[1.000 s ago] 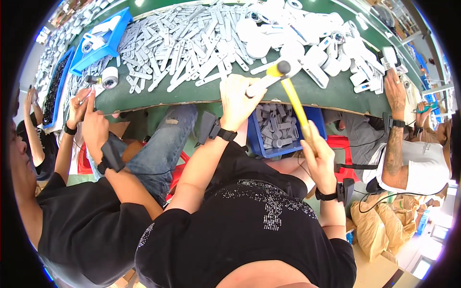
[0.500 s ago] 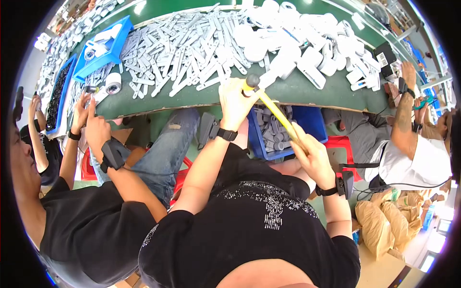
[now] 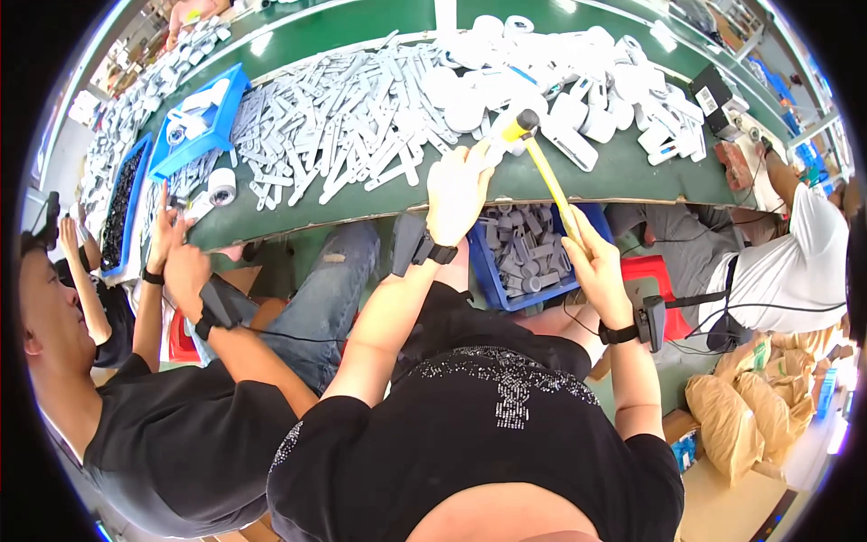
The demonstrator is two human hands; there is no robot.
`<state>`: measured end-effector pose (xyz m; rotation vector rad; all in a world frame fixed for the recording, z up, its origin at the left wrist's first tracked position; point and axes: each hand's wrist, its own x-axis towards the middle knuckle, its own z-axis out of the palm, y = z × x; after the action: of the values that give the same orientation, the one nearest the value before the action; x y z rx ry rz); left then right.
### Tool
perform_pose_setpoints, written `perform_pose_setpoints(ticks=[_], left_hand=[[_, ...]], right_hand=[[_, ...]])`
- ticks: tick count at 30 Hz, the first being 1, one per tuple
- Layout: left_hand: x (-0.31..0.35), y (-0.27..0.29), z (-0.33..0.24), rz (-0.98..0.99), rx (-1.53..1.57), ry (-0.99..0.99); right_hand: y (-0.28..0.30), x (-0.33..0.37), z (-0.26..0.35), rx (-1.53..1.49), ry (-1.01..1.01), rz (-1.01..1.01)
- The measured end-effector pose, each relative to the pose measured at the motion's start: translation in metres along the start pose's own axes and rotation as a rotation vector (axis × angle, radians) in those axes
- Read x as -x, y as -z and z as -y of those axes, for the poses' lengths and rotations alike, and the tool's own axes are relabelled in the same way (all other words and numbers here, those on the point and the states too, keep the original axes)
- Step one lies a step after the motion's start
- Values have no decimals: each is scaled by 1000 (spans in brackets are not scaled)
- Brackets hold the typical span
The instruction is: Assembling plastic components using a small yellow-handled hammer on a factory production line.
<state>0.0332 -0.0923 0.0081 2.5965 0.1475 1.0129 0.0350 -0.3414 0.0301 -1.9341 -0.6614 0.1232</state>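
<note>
My right hand (image 3: 591,262) is closed around the lower handle of a mallet (image 3: 550,177). The mallet has a yellow handle and a yellow head with a black face, held up at the bench's front edge. Next to its head, my left hand (image 3: 456,191) is closed on a whitish plastic part (image 3: 493,154), mostly covered by the fingers and washed out by glare. Beyond my hands lie a heap of white rounded housings (image 3: 569,113) and, to its left, a wide pile of slim grey plastic strips (image 3: 339,122).
Below the bench edge, between my forearms, stands a blue crate (image 3: 492,275) of grey parts. A co-worker (image 3: 172,425) sits close at my left, another person (image 3: 786,262) at the right. A blue tray (image 3: 194,149) holds white parts. Brown bags (image 3: 736,425) lie behind at right.
The mallet's head has moved right and up, away from the fingers of my left hand. My left hand has tilted, and the whitish part now shows at its fingertips.
</note>
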Motion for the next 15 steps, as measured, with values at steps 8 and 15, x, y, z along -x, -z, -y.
perform_pose_setpoints(ticks=[8, 15], left_hand=[[13, 27, 2, -180, 329, -26], [-12, 53, 1, -334, 210, -92]], right_hand=[[-3, 38, -3, -322, -96, -271], [2, 54, -21, -470, -209, -263]])
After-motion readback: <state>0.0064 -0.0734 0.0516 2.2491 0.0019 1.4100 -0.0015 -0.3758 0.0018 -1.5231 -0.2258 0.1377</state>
